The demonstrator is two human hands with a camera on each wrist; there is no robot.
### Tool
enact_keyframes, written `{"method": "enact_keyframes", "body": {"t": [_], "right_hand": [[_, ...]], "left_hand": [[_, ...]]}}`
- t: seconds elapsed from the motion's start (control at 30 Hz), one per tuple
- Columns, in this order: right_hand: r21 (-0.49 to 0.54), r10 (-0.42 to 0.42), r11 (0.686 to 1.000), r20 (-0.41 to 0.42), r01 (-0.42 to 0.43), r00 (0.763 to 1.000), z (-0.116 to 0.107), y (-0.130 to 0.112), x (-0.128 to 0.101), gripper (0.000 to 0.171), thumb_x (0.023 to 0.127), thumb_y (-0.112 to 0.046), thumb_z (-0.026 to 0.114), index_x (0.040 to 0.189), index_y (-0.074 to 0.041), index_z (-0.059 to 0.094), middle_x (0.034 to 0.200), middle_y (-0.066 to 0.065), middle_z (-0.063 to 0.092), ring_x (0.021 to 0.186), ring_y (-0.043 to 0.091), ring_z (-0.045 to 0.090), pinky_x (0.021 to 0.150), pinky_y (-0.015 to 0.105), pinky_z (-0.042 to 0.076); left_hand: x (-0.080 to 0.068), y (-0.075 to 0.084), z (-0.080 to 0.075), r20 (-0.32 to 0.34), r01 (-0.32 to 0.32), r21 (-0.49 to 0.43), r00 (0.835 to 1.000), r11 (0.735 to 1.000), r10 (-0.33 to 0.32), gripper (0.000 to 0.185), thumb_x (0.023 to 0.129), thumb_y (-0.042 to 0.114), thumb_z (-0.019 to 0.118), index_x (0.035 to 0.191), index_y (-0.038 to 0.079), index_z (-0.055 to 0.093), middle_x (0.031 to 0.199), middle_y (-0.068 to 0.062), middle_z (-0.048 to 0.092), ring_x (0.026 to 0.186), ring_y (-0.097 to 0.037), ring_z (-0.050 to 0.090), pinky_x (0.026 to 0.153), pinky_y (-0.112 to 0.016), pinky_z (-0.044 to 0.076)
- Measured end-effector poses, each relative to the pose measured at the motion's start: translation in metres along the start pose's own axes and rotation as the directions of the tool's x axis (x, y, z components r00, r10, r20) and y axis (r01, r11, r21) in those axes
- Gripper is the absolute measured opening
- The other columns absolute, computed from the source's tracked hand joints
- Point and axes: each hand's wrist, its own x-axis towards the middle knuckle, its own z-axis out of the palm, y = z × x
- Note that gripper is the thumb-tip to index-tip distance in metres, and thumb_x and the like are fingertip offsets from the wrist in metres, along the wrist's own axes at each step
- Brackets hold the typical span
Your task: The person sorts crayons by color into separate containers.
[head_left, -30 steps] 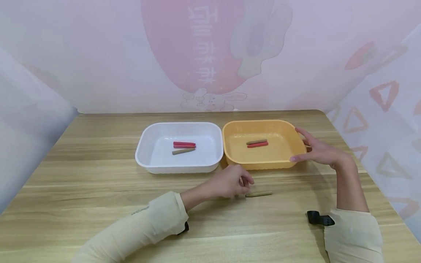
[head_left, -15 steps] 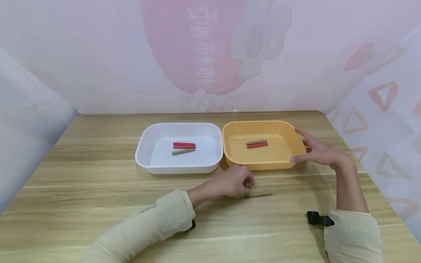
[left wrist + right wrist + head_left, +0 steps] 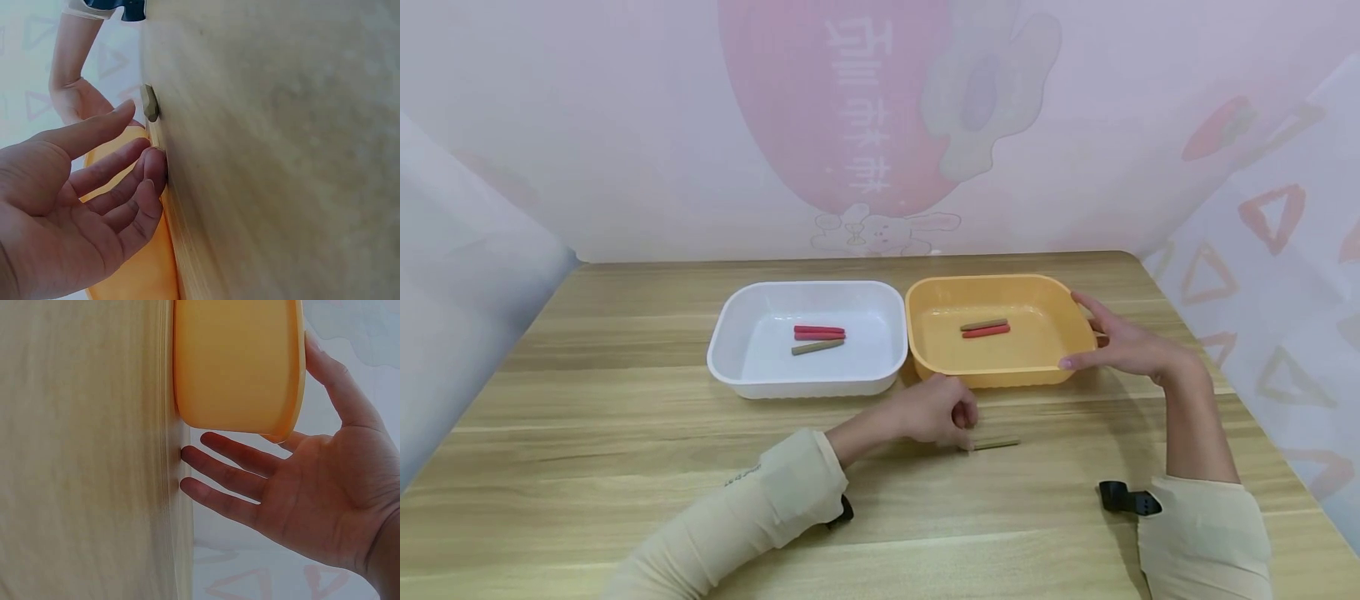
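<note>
A thin olive-brown stick (image 3: 997,444), crayon-like in shape, lies on the table in front of the orange tray (image 3: 934,364). My left hand (image 3: 934,412) hovers low at its left end, fingers loosely bent. In the left wrist view the thumb and fingers stand apart, with the stick (image 3: 150,103) just past the thumb tip and ungripped. My right hand (image 3: 1123,346) rests at the tray's right end. Its thumb touches the rim and the index finger reaches behind, while the other fingers (image 3: 231,478) are stretched out below. Inside the tray lie one olive-brown stick (image 3: 983,324) and one red stick (image 3: 986,332).
To the left, against the orange tray, stands a white tray (image 3: 718,367) with two red sticks (image 3: 818,332) and one olive-brown stick (image 3: 817,347) in it. Behind the wooden table (image 3: 587,467) rises a printed wall sheet (image 3: 662,167).
My left fingertips have shifted slightly and now cover the left end of the loose stick in the head view. My right hand and both trays stay in place.
</note>
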Motion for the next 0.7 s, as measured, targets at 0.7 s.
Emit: {"method": "enact_keyframes", "body": {"t": [0.7], "right_hand": [[0.001, 0.007, 1.000, 0.001, -0.007, 1.000, -0.0005, 0.0000, 0.0001, 0.113, 0.091, -0.026, 0.078, 0.167, -0.018, -0.004, 0.157, 0.033, 0.035, 0.138, 0.052, 0.042, 0.108, 0.066, 0.036]], "left_hand": [[0.0032, 0.0005, 0.0056, 0.021, 0.056, 0.090, 0.998, 0.994, -0.058, 0.023, 0.083, 0.011, 0.089, 0.077, 0.014, 0.067, 0.071, 0.006, 0.058, 0.066, -0.006, 0.052, 0.060, -0.021, 0.042]]}}
